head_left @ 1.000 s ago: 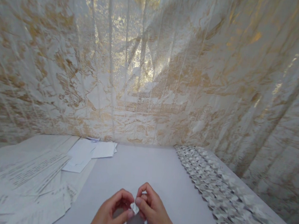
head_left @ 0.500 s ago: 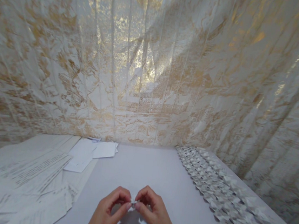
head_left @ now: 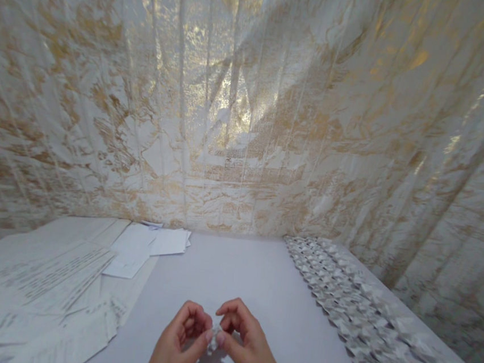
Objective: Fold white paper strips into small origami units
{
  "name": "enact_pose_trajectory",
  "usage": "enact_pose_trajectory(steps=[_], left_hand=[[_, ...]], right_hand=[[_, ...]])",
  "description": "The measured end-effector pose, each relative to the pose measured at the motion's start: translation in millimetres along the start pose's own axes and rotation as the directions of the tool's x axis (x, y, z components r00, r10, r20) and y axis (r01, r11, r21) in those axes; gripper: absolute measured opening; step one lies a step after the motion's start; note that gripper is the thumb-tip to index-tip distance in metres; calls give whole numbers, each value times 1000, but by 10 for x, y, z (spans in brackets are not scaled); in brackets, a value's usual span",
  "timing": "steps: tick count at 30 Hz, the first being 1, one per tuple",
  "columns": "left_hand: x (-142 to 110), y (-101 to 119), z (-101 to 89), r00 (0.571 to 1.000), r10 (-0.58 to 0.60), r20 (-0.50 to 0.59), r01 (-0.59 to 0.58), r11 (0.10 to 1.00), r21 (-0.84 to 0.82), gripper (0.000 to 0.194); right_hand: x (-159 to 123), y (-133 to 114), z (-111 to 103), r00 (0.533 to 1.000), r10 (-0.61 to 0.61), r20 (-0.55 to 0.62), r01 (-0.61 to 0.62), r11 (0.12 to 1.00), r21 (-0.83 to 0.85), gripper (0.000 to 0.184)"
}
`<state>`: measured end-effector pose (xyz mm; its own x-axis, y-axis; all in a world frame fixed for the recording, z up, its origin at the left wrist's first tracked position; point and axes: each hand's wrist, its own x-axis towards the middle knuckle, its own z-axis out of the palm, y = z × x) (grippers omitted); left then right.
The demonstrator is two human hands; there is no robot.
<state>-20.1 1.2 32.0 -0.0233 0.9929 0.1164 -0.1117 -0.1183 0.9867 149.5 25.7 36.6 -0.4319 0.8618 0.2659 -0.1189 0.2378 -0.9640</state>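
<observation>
Between my fingertips, low in the middle of the view, is a small folded piece of printed paper (head_left: 213,340). My left hand (head_left: 182,338) pinches it from the left with thumb and forefinger. From the right, my right hand (head_left: 249,345) has its thumb on the paper, with its forefinger arched just above. Both hands hover over the pale tabletop, and a shadow falls beneath them. The fingers cover most of the paper, so its exact folded shape cannot be made out.
Printed paper sheets (head_left: 57,278) lie spread in overlapping layers on the left. Blank white slips (head_left: 170,243) sit at the back left. Rows of small folded paper pieces (head_left: 353,312) run along the right side. A gold-patterned curtain (head_left: 248,119) hangs behind the table (head_left: 225,265).
My right forefinger has lifted slightly and opened away from the paper. The folded paper has turned a little and shows more below the fingertips. Both hands stay in nearly the same place.
</observation>
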Motion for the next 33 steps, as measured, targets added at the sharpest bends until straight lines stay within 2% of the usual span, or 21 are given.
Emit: enact_pose_trajectory(steps=[4,8,10,13,16,18,21,23,24,26,30,33], left_hand=[[-7,34,35,996,-89,11,90,991,-98,44],[-26,77,74,994,-77,-80,62,984,-168,49],[-36,75,91,992,-79,-98,58,979,-196,50],[-52,38,108,993,-97,-65,81,973,-216,47],[-72,-15,118,997,-82,5,82,991,-104,49],[-81,-38,121,997,-66,46,66,998,11,54],[-79,-48,120,992,-110,66,104,991,87,67],[-67,-41,114,988,-141,57,136,987,83,69],[-58,-35,109,988,-144,51,139,987,83,68],[-38,-22,94,989,-144,42,141,988,68,65],[-3,-8,54,979,-196,56,196,981,-1,64],[8,-9,25,974,-220,48,221,975,-12,63]], right_hand=[[-2,117,3,1000,-9,13,9,1000,20,51],[6,277,28,1000,9,-26,-8,999,52,49],[9,294,53,999,-4,-42,4,1000,-21,42],[2,227,72,986,-138,-92,122,980,-159,26],[-18,131,26,968,-226,-106,185,935,-304,8],[-29,93,-33,959,-275,-70,217,868,-447,9],[-28,74,-102,903,-425,63,360,669,-650,17],[-20,67,-114,863,-478,163,445,567,-693,19],[-15,61,-111,853,-487,189,468,552,-690,20],[-7,43,-97,855,-478,201,483,592,-645,21],[4,27,-84,889,-418,185,450,729,-515,15],[8,64,-99,899,-390,201,437,761,-479,5]])
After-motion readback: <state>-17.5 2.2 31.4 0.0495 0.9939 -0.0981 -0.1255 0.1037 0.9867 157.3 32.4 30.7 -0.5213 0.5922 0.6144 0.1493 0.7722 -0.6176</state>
